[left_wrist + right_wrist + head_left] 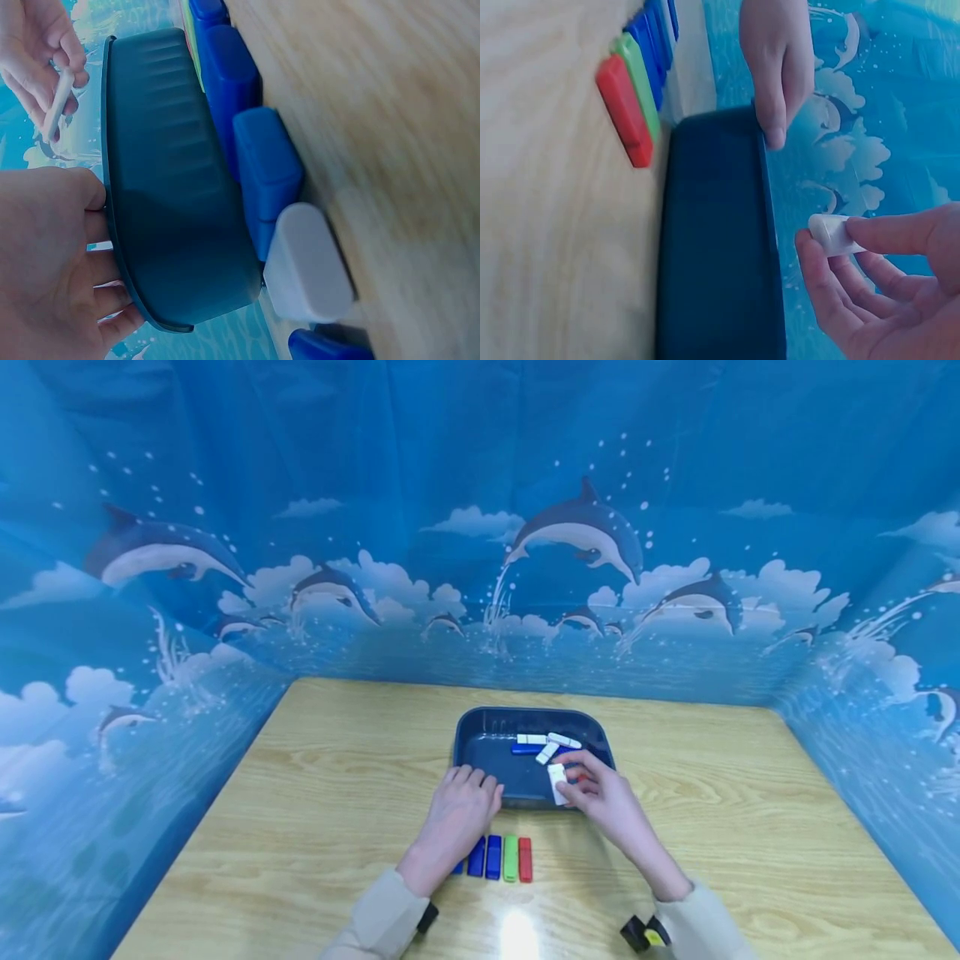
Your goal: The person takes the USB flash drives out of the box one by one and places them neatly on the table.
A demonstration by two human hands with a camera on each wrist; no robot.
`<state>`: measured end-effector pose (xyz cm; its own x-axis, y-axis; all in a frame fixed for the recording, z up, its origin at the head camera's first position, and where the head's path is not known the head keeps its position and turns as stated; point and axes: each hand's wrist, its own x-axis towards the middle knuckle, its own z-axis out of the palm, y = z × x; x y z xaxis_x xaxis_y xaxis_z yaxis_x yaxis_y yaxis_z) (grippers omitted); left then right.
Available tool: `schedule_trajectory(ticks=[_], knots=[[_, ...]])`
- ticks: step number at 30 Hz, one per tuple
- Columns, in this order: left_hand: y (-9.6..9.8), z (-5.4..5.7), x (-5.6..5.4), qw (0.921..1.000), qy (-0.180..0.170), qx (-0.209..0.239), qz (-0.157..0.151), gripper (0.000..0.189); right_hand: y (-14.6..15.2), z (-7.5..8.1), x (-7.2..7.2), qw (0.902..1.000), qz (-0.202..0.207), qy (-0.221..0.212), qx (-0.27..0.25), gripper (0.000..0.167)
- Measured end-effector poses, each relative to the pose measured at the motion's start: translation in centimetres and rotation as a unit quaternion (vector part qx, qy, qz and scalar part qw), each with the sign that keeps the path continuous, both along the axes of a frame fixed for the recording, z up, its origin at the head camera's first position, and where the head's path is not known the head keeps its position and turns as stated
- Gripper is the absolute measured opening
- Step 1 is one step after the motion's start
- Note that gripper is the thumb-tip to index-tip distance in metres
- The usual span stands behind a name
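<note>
A dark blue tray point(480, 717) stands on the table. My left hand point(462, 797) holds its near-left rim, the fingers reaching over the edge; the fingertips are hidden behind the wall in the left wrist view. Above the tray's near-right part, my right hand point(600, 789) pinches a white USB stick point(832, 235) between thumb and fingers. Several white USB sticks point(532, 739) and a blue USB stick point(525, 749) lie in the tray. A bit of red shows beneath the right hand.
In front of the tray stands a row: a red stick point(525, 860), a green stick point(511, 858) and several blue sticks point(492, 857). A white stick point(307, 262) continues it, hidden from the head view by the left arm. A dolphin-print curtain point(420, 527) surrounds the wooden table point(720, 793).
</note>
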<state>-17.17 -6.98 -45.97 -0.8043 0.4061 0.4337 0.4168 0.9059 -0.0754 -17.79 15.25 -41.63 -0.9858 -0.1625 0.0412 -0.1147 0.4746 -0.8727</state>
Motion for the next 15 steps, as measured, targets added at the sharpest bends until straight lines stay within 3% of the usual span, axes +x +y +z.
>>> schedule_trajectory(ticks=[8, 15], knots=[[0.0, -0.1, -0.1, 1.0000, 0.003, 0.002, 0.001, 0.024, 0.1, -1.3, 1.5, 0.9998, 0.016, -0.011, -0.009, 0.029], [0.0, -0.1, -0.1, 1.0000, 0.003, 0.004, 0.001, 0.026, 0.5, -2.5, 2.4, 0.9965, 0.046, -0.057, -0.041, 0.032]])
